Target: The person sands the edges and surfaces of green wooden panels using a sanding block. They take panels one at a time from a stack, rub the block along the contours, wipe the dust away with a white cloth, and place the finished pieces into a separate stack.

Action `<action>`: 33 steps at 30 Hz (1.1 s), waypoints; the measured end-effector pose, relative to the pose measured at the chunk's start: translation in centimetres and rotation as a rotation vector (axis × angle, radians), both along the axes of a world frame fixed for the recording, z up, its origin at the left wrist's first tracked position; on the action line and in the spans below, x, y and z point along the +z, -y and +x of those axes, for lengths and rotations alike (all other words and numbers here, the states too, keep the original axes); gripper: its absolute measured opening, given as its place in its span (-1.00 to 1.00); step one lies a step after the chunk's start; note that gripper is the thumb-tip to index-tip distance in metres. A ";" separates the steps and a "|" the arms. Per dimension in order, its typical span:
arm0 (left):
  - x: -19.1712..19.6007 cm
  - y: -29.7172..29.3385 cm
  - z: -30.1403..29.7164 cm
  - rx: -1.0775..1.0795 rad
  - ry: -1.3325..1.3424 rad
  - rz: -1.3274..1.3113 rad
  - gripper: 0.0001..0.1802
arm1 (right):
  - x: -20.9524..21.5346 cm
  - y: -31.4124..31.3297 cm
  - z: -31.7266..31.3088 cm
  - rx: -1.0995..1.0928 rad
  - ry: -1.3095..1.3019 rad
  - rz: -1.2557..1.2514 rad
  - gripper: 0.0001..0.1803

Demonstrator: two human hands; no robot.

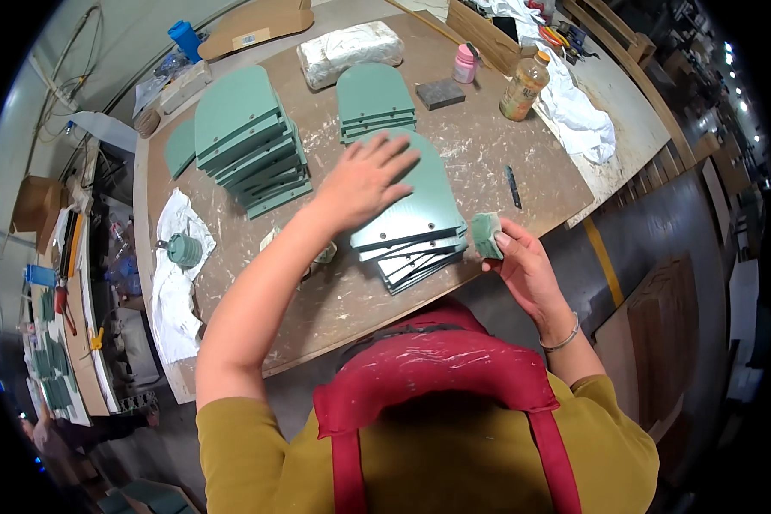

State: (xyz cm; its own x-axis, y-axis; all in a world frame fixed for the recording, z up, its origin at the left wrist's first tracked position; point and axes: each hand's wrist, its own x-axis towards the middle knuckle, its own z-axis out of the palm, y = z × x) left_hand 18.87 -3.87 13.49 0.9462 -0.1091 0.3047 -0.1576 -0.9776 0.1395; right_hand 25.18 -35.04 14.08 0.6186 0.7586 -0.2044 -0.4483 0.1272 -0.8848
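Observation:
My left hand [368,182] rests with its fingers spread on the top panel of a stack of green panels [415,193] near the front edge of the table. These panels have rounded far ends and small holes along their straight near edge; the lower ones sit unevenly. At the stack's right side, my right hand [524,262] pinches a small green block [486,236] with a pale side, possibly a sanding sponge. It is close to the panel's near right corner; whether they touch, I cannot tell. Part of the block is hidden by my fingers.
A taller stack of green panels [240,116] stands left, a smaller stack [375,92] behind. Around them are a wrapped white bundle [351,53], grey block [440,94], pink bottle [463,65], juice bottle [525,86], dark knife-like tool [512,187] and white cloth [173,295].

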 end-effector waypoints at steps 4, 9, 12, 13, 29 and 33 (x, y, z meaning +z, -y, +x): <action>-1.7 1.3 0.6 0.016 -0.104 -0.039 -0.40 | -0.1 -2.1 -3.6 -0.196 0.466 -0.209 -0.51; -2.3 1.9 0.5 0.051 -0.054 -0.060 -0.40 | 0.0 -6.0 -6.1 -0.287 1.261 -0.338 -0.48; -2.5 1.8 0.7 0.058 -0.043 -0.057 -0.40 | -0.3 -8.8 -7.7 -0.262 1.451 -0.349 -0.45; -2.6 1.8 0.7 0.057 -0.040 -0.053 -0.40 | -0.4 -9.6 -8.3 -0.241 1.460 -0.359 -0.45; -2.5 2.0 0.6 0.062 -0.106 -0.095 -0.41 | -2.5 -2.5 -1.9 -0.578 1.288 -0.810 -0.56; -1.9 1.9 0.7 0.051 -0.059 -0.137 -0.42 | -1.7 -1.7 -2.3 -0.555 0.163 -0.274 -0.61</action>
